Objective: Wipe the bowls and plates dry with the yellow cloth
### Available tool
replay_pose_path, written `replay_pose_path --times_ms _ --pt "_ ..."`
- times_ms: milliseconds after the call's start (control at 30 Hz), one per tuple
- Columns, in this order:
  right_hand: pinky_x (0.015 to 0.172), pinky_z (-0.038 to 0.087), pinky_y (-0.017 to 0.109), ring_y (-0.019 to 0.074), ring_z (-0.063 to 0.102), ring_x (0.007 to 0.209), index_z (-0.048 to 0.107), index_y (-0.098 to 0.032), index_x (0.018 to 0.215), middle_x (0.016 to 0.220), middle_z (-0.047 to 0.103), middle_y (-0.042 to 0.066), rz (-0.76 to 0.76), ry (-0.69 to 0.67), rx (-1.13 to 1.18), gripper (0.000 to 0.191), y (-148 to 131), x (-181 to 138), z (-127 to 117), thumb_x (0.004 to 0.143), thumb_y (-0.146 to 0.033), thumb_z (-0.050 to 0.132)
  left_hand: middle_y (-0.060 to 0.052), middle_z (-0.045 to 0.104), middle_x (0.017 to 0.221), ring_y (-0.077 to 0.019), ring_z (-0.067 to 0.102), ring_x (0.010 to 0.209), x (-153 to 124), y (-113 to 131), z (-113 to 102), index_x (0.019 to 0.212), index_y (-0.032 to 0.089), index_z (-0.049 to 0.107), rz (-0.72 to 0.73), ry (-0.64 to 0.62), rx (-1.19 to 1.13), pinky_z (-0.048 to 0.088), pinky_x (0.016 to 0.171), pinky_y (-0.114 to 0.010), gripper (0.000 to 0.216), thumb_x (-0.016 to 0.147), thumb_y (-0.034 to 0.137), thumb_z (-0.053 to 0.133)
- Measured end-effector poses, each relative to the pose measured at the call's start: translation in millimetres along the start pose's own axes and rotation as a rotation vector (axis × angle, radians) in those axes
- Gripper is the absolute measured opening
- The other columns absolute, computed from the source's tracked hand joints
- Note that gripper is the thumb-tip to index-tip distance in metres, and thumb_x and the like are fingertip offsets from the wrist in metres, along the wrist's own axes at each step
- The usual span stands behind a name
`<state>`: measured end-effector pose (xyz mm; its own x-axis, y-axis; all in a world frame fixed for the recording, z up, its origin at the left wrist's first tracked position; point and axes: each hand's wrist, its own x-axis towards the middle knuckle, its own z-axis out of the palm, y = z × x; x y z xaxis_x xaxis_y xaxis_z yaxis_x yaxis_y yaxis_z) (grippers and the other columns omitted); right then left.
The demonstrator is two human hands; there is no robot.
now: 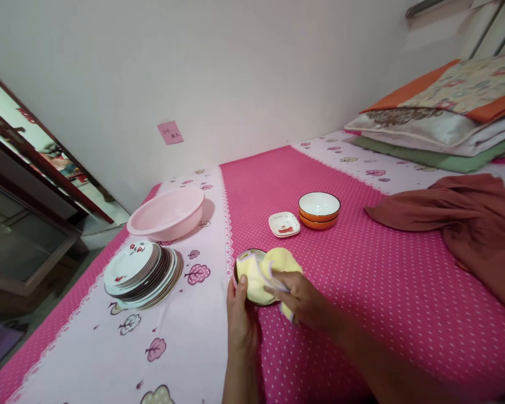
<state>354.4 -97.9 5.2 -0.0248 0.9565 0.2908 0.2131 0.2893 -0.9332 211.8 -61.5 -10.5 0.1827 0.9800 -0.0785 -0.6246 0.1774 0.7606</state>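
Note:
A dark-rimmed bowl (256,253) is tilted in front of me, its inside mostly covered by a cloth. My left hand (239,303) grips the bowl's left side, thumb over the rim. In my right hand (297,294) is a yellow cloth (288,258) with a pale purple edge, pressed into the bowl. Just beyond lies a small square white dish (284,224) with a red mark. Beside that dish stand stacked orange bowls (318,212) with white insides.
Stacked plates (130,266) sit at the left, before a pink basin (166,216). A reddish-brown cloth (458,216) lies at the right, with folded bedding and a pillow (429,129) behind. The pink patterned bedspread (387,269) meets the wall.

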Motion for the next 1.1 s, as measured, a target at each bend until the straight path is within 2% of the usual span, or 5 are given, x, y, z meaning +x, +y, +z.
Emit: replay_pose_path --times_ms 267,500,733,900,1100 --pt "0.075 0.06 0.04 0.0309 0.075 0.086 0.074 -0.013 0.113 0.096 0.08 0.013 0.229 0.983 0.302 0.067 -24.4 4.7 -47.5 0.086 -0.073 0.063 -0.011 0.066 0.143 -0.032 0.063 0.129 0.6 3.0 -10.2 0.136 0.026 0.063 0.103 0.181 0.216 0.053 0.105 -0.044 0.058 0.084 0.041 0.082" --pt "0.072 0.061 0.037 0.0299 0.074 0.086 0.072 -0.017 0.126 0.091 0.077 0.009 0.242 0.698 0.203 0.058 -49.4 -5.6 -52.1 0.094 -0.064 0.061 -0.008 0.062 0.15 -0.0327 0.051 0.144 -1.6 4.0 -13.2 0.14 0.028 0.065 0.215 0.154 0.479 0.04 0.119 -0.041 0.066 0.076 0.027 0.084" --pt "0.113 0.049 0.048 0.0293 0.06 0.133 0.061 -0.021 0.145 0.142 0.066 0.01 -0.029 0.083 0.011 0.054 -48.1 -2.2 -36.0 0.092 -0.02 0.05 -0.011 0.074 0.133 -0.0371 0.064 0.128 -9.4 7.2 5.5 0.129 0.022 0.073 0.076 -0.119 0.53 0.048 0.112 -0.048 0.06 0.07 0.024 0.086" --pt "0.12 0.038 0.057 0.0297 0.053 0.139 0.062 -0.023 0.143 0.146 0.065 0.009 -0.165 -0.106 -0.516 0.075 -35.6 -2.2 -36.7 0.072 -0.004 0.048 -0.012 0.08 0.117 -0.0407 0.066 0.125 -12.2 5.9 2.9 0.115 0.021 0.079 0.016 -0.197 0.535 0.045 0.115 -0.055 0.051 0.064 0.018 0.088" --pt "0.114 0.042 0.052 0.0295 0.058 0.131 0.061 -0.02 0.141 0.143 0.066 0.011 -0.25 -0.111 -0.664 0.059 -19.8 -10.9 -25.6 0.086 -0.002 0.05 -0.011 0.08 0.109 -0.0411 0.068 0.119 -14.5 4.1 1.9 0.113 0.022 0.079 0.064 -0.211 0.498 0.049 0.111 -0.055 0.052 0.064 0.009 0.085"
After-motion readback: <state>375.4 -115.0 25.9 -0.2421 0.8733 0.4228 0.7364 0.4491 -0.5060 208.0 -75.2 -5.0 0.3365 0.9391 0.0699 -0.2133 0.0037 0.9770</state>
